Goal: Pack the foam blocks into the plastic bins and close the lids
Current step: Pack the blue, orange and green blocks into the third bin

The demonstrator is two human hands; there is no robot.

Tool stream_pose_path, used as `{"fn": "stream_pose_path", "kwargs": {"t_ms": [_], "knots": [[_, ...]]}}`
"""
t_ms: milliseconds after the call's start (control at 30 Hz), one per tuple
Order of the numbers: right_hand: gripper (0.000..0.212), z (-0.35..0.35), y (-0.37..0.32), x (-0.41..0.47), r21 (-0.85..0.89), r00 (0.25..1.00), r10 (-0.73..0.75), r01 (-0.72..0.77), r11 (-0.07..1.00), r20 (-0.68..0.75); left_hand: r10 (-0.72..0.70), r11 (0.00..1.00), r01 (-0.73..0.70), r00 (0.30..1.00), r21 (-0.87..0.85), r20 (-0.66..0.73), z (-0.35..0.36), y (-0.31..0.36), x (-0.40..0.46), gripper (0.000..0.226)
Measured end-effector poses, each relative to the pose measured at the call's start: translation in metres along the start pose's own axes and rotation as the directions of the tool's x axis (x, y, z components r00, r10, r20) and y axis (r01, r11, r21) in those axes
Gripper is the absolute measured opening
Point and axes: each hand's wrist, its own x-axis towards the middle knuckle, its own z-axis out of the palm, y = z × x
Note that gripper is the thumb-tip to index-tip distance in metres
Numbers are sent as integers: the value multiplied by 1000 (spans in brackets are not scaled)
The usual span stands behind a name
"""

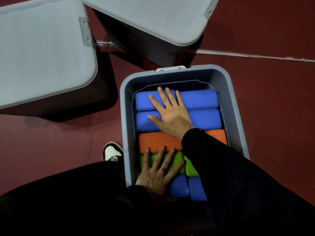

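An open grey plastic bin (237, 106) stands on the floor in front of me, filled with foam blocks lying side by side. Two long blue blocks (201, 99) lie at the far end, then an orange block (158, 143), a green block (177, 159) and two short blue blocks (180, 188) nearest me. My right hand (168, 111) lies flat, fingers spread, on the two long blue blocks. My left hand (158, 172) rests flat on the green block, fingertips touching the orange one. My sleeves hide the right part of the orange and green blocks.
Two closed grey bins with lids stand beyond: one at the left (42, 53), one at the top middle (150, 17). A white latch (170, 68) shows at the open bin's far rim. My shoe (112, 151) is beside the bin on the dark red floor (272, 99).
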Motion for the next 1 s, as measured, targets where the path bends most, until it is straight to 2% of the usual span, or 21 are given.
{"fn": "stream_pose_path", "kwargs": {"t_ms": [100,233,400,500,567,633,733,833,900,1000], "knots": [[70,10,-8,-9,-61,1000,4,-4,998,7,5,1000,-5,1000,-3,-20,1,-2,0,117],[68,7,-13,-13,-44,998,55,-55,998,10,26,1000,-26,995,-3,-94,2,-4,-4,115],[74,5,-11,-13,-60,998,34,-30,998,58,24,1000,-24,997,-3,-68,5,-4,-3,117],[68,-3,-7,-18,11,998,3,-4,1000,70,15,1000,-15,998,-2,-62,0,-1,-5,118],[66,-16,0,-37,107,996,50,-57,993,67,7,1000,-8,997,-21,-73,-6,1,-7,113],[65,-34,12,-63,208,985,158,-170,963,74,-9,1000,7,997,-24,-72,-8,3,-10,107],[63,-55,36,-108,259,932,341,-361,896,122,-61,998,59,995,-19,-81,-14,5,-12,98],[57,-63,50,-154,278,870,476,-491,825,125,-175,984,171,980,-41,-96,-20,0,-11,85],[56,-58,44,-180,274,856,495,-517,811,149,-256,967,253,964,-42,-77,-21,-4,-7,80],[65,-36,22,-200,114,889,379,-418,901,256,-303,952,301,952,-56,-37,-22,-1,0,84]]}}
